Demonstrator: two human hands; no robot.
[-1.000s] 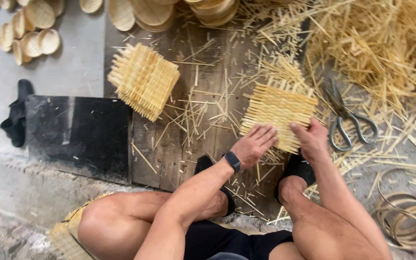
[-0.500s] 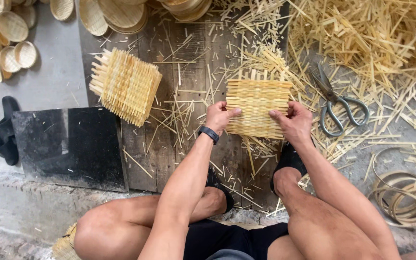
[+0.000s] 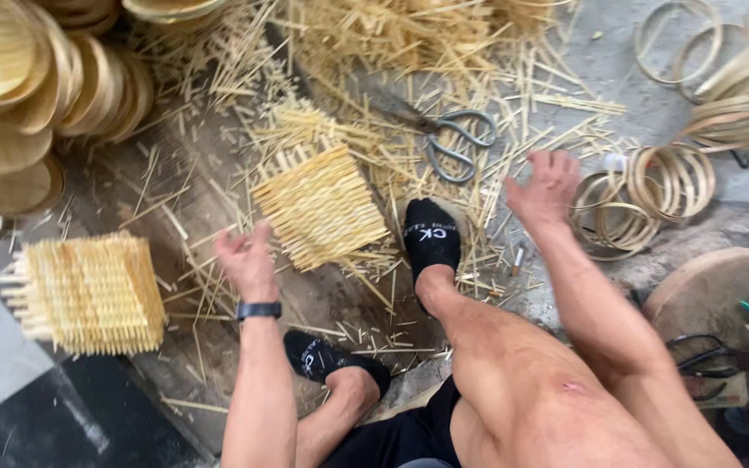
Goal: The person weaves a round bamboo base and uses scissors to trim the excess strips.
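A square woven bamboo mat [image 3: 321, 204] lies tilted on the dark wooden board [image 3: 184, 173], with nothing touching it. My left hand [image 3: 247, 260] hovers just left of the mat, fingers loosely spread and empty; a black band sits on its wrist. My right hand [image 3: 546, 184] is open and empty over the littered ground, between the scissors [image 3: 448, 139] and a bundle of bamboo rings [image 3: 643, 195]. My foot in a black sock [image 3: 431, 238] rests beside the mat's right corner.
A stack of woven mats [image 3: 88, 293] sits at the left. Round woven discs [image 3: 36, 95] pile up at top left. Loose bamboo strips [image 3: 409, 43] cover the ground at the top. More hoops [image 3: 730, 104] lie at the right, with a round wooden block [image 3: 713, 295] below.
Both hands have let go of the woven mat. The right hand swung out to the right toward the rings. The view has shifted right and closer.
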